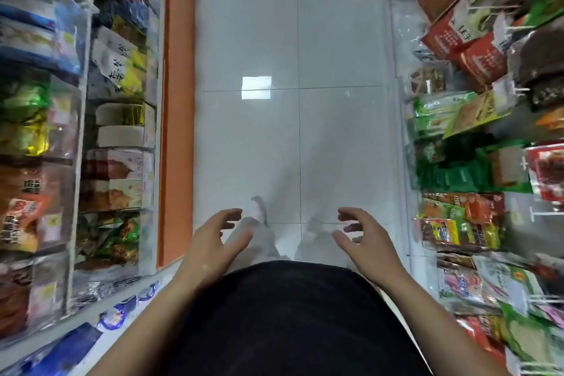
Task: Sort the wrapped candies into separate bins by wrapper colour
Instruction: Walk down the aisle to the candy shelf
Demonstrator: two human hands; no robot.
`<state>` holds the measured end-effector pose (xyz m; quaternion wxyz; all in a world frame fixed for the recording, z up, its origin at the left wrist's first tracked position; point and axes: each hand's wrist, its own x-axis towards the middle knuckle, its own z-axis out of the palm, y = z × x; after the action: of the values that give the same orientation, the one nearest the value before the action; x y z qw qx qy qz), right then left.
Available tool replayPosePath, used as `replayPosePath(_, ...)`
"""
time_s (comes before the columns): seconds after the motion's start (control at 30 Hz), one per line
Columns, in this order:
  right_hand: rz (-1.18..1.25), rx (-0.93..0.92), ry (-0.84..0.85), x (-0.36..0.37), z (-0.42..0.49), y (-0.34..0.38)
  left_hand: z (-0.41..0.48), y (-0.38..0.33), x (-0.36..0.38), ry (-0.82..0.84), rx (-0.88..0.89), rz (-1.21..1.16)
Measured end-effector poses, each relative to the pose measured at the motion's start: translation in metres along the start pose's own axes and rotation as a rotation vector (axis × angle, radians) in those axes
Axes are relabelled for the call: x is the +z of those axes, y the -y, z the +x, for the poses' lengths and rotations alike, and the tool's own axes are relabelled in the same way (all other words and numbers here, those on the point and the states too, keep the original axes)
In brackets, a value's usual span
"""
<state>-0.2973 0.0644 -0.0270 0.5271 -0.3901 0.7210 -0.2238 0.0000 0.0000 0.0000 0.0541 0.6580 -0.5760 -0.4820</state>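
We hold left hand point(210, 241) and right hand point(364, 238) empty, fingers spread, over white tiled floor point(293, 40) between clear plastic snack bins point(70, 119) and hanging packet racks point(476, 119).

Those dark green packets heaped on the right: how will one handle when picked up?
The dark green packets look like glossy film, so probably light, floppy and slippery. Heaped loosely, neighbours may shift when one is pulled.
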Motion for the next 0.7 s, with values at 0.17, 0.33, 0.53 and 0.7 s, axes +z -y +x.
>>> replayPosePath(0.17,-0.043,-0.033,0.039,-0.006,0.068,0.058,0.029,-0.002,-0.032,-0.082,-0.088,-0.054)
replayPosePath(0.33,-0.064,-0.052,0.033,-0.004,0.145,0.118,0.104,-0.014,-0.072,-0.089,-0.093,-0.095)
replayPosePath(0.53,-0.03,0.032,-0.046,-0.014,0.219,0.192,0.229,-0.078,-0.14,-0.048,0.012,-0.129)
replayPosePath(0.7,-0.023,0.095,-0.079,-0.044,0.273,0.229,0.336,-0.154,-0.183,-0.014,0.098,-0.117)
